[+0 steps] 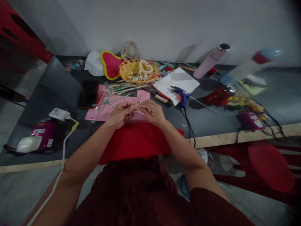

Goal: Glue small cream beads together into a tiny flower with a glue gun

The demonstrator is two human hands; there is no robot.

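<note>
Near: 1 red cloth (138, 141) by the surface (49, 91). Next, L hand (121, 115) & R hand (154, 112) pinch 1 tiny pale thing (137, 106) over pink paper (95, 114). Best keep L hand steady, R hand soft, w/ small moves. Then 1 phone (88, 94), 1 glue gun (183, 96), many sticks (117, 89) (can't count), 1 basket (124, 68), 1 pink bottle (205, 66).

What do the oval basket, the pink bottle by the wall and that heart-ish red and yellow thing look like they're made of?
Basket: probably wicker or bamboo, slightly glossy; a woven pattern shows.
Pink bottle: likely coated metal, given its shiny silvery rim.
Red and yellow piece: perhaps fabric or felt, matte; can't tell for certain.
</note>
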